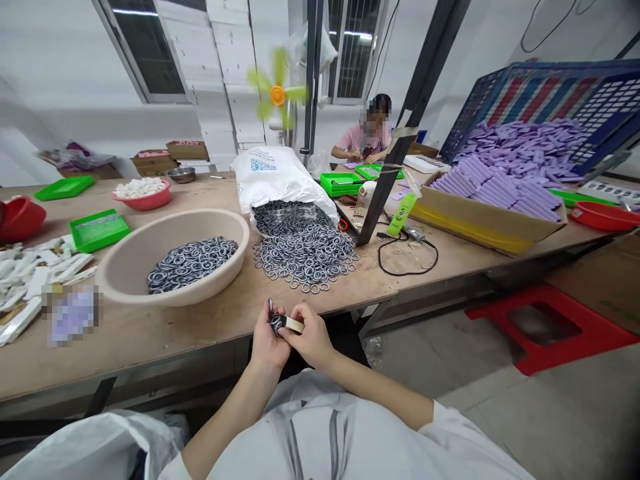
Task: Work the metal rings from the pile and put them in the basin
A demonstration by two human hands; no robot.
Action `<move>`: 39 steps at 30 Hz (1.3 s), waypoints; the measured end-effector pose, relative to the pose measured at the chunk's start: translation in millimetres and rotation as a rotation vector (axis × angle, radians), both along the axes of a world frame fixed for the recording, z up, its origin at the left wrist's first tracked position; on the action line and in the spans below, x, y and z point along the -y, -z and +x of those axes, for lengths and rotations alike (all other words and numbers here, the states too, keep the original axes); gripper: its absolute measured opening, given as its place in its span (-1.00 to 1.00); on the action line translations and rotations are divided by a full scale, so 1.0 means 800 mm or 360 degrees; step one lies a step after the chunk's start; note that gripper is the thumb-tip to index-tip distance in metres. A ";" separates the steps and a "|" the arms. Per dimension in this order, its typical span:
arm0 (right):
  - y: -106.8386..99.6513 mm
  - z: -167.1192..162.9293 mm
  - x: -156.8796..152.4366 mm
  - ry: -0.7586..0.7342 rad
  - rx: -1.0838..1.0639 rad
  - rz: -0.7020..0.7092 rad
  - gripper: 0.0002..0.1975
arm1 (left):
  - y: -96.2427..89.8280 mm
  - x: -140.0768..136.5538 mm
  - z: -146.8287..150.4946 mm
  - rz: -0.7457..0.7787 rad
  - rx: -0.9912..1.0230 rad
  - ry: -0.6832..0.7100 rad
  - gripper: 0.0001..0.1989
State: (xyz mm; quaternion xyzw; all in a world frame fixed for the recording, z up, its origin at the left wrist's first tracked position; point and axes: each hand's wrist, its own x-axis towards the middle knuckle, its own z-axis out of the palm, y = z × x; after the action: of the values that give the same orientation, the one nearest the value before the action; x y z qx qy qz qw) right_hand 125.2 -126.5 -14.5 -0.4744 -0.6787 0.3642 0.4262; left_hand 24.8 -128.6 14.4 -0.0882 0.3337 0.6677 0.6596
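Close to the table's front edge, my left hand (269,341) is curled around several dark grey rings (275,323), one of them sticking up above the fingers. My right hand (311,339) pinches a short cream-coloured piece with a black end (294,325), which touches the rings in the left hand; its exact kind cannot be made out. Just beyond my hands lies a heap of grey rings (305,257), spilling from the mouth of a white sack (275,175). Left of the heap stands a wide beige basin (117,270) with more such rings inside.
White pieces (37,277), green trays (100,230) and a red bowl (145,199) stand left. A dark metal post (387,180) rises right of the heap, near a cable (407,272). A carton (480,223) holds purple pieces. A red stool (537,327) stands right; a person (367,137) sits opposite.
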 end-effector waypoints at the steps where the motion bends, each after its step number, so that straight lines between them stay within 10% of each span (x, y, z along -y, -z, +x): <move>1: 0.001 0.002 -0.001 -0.0025 -0.0016 -0.0008 -0.76 | 0.002 -0.003 0.001 -0.0007 -0.0007 0.0012 -0.75; 23: -0.030 0.030 -0.133 -0.0201 -0.0423 -0.0060 -0.68 | -0.013 -0.093 0.001 0.0291 -0.0832 0.0786 -0.52; 39: -0.069 0.011 -0.181 -0.0440 -0.0585 -0.0485 -0.56 | -0.035 -0.122 -0.015 0.0337 -0.0741 0.0648 -0.69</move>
State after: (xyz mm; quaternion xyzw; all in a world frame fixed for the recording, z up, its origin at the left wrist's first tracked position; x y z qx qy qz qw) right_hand 133.9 18.2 40.4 -0.3618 -0.5858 0.5967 0.4122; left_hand 13.2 -31.0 42.3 0.2044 0.4150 0.5553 0.6911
